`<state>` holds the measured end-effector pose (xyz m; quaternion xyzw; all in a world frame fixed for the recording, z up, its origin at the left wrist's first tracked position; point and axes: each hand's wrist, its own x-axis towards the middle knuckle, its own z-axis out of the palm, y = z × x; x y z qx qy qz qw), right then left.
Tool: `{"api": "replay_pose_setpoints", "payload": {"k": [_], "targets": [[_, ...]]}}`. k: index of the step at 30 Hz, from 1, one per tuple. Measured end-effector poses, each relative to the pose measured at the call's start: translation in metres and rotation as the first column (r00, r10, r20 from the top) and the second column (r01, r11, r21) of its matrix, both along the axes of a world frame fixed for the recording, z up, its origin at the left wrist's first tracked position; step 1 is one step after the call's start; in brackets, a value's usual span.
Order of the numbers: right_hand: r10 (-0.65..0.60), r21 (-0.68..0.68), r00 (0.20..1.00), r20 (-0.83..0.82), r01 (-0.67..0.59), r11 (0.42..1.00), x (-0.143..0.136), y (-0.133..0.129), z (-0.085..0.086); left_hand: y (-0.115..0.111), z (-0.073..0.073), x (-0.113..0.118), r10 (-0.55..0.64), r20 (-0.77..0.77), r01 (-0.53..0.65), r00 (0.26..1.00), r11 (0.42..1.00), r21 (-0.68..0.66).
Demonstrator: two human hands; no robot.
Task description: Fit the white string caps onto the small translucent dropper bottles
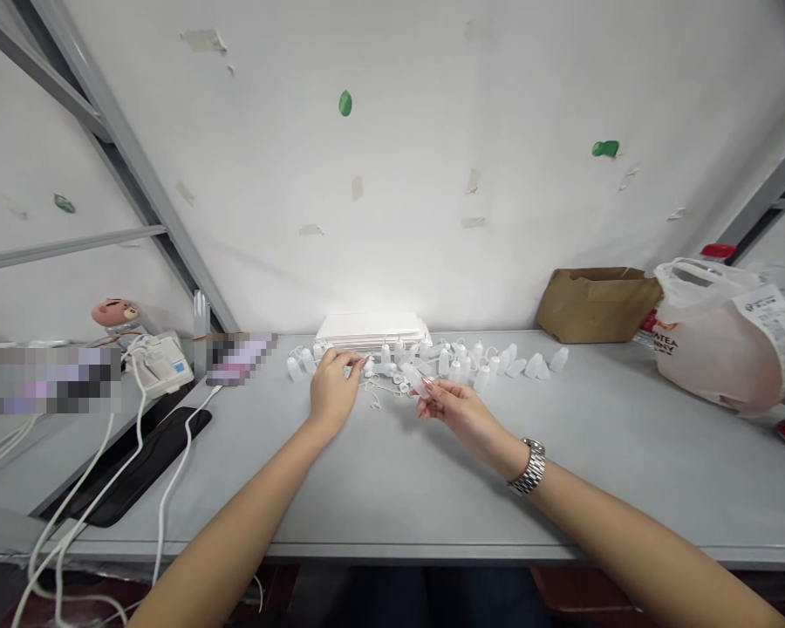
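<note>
My right hand [467, 417] pinches a small translucent plastic bottle [415, 380] between thumb and fingers, tilted over the desk. To its left, my left hand [332, 394] is closed at the fingertips on a small white cap [368, 365], partly hidden by the fingers. Several more such bottles [482, 377] stand and lie in a loose cluster just beyond both hands, some of them capped. Between the hands, small white caps with thin loops [374, 401] are scattered on the desk.
Behind the bottles lies a white stack [370, 327] against the wall. A cardboard box [595, 305] and a plastic bag [720, 349] stand at the right. On the left are a black phone-like slab [144, 471], white cables [163, 515] and a white power strip [163, 362].
</note>
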<state>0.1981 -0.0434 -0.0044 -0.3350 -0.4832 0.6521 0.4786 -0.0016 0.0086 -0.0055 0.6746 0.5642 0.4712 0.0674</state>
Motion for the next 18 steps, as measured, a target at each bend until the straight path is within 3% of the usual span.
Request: {"api": "replay_pose_setpoints", "payload": {"k": [3, 9, 12, 15, 18], "targets": [[0.007, -0.001, 0.999, 0.05, -0.007, 1.0, -0.001, 0.002, -0.005, -0.002, 0.004, 0.001, -0.042, 0.132, 0.048, 0.99, 0.998, -0.041], [-0.002, -0.018, 0.992, 0.125, 0.005, 1.0, -0.001, 0.006, -0.011, 0.007, -0.002, 0.0, -0.085, 0.128, 0.11, 0.988, 0.972, -0.206], [-0.005, -0.038, 0.991, 0.136, 0.01, 0.999, -0.001, 0.005, -0.01, 0.013, -0.007, -0.003, -0.089, 0.248, 0.163, 0.965, 0.941, -0.297], [0.004, -0.045, 0.99, 0.14, 0.003, 0.999, -0.001, 0.004, -0.008, 0.018, -0.009, -0.006, -0.088, 0.355, 0.206, 0.931, 0.929, -0.309], [0.018, -0.042, 0.987, 0.157, -0.012, 0.999, -0.001, 0.004, -0.008, 0.02, -0.009, -0.009, -0.087, 0.348, 0.195, 0.933, 0.938, -0.286]]}}
